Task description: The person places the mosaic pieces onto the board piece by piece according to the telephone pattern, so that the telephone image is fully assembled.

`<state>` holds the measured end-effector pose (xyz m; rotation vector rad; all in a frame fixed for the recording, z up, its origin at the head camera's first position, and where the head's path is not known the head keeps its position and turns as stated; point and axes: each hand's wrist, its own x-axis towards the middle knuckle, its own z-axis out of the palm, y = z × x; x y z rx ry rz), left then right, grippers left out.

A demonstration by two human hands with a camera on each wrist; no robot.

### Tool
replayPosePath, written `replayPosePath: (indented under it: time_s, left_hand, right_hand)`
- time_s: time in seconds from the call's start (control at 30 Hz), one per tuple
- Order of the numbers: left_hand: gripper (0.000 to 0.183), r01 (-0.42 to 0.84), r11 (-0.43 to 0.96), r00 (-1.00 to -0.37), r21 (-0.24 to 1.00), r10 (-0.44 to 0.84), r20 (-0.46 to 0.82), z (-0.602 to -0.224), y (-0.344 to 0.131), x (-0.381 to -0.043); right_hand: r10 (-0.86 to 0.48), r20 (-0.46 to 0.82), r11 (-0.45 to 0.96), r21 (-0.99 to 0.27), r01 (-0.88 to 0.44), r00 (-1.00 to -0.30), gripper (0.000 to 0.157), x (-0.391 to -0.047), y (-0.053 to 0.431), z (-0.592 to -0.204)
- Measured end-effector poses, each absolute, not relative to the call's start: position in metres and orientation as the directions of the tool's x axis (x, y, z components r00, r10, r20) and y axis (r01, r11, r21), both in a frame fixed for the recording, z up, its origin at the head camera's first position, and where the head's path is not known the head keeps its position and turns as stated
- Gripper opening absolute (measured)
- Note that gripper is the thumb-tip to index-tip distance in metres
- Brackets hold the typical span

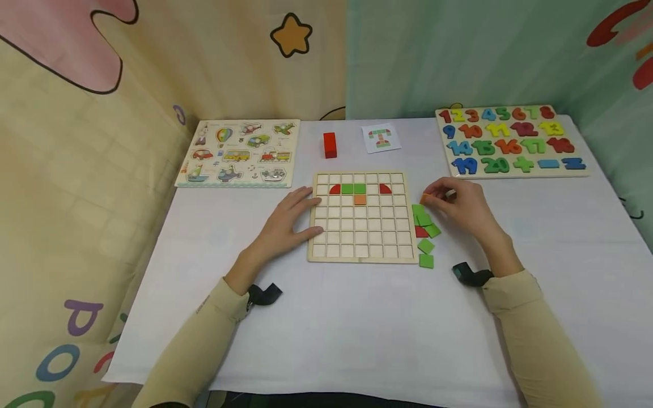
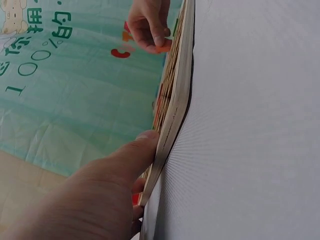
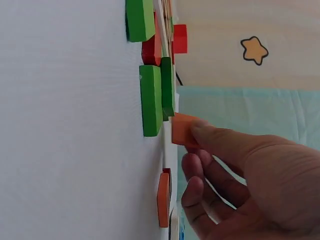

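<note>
A square-celled wooden grid board (image 1: 361, 262) lies mid-table. In its upper rows sit two red rounded-corner tiles (image 1: 385, 189), two green square tiles (image 1: 353, 188) side by side and an orange tile (image 1: 360, 199) below them. My left hand (image 1: 285, 220) rests at the board's left edge, thumb and fingers spread and touching the frame. Right of the board, my right hand (image 1: 456, 205) pinches an orange square tile (image 3: 182, 129) between thumb and fingertips. Beneath it lie several loose green tiles (image 1: 425, 260) and a red tile (image 1: 421, 232). The right wrist view shows another orange piece (image 3: 163, 200) on the table.
Behind the board stand a red block (image 1: 330, 145) and a white card (image 1: 381, 145) with a coloured tile pattern. A vehicle picture puzzle (image 1: 229, 153) lies at the back left, a number puzzle (image 1: 510, 141) at the back right. Printed curtains (image 1: 229, 56) surround the white table.
</note>
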<state>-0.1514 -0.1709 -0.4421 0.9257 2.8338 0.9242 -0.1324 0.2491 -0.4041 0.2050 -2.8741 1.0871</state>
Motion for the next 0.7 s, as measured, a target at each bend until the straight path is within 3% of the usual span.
replayPosePath:
  time_s: [0.43, 0.7]
  left_hand:
    - [0.068, 0.525, 0.663, -0.827, 0.534, 0.546, 0.135, -0.441, -0.171, -0.154]
    - [0.069, 0.521, 0.678, -0.828, 0.519, 0.548, 0.116, -0.441, -0.173, -0.153]
  right_hand:
    - [-0.231, 0.071, 0.670, -0.712, -0.211, -0.970, 0.017, -0.141, 0.188, -0.380]
    - [-0.301, 0.041, 0.654, -0.718, -0.237, -0.953, 0.015, -0.148, 0.141, -0.389]
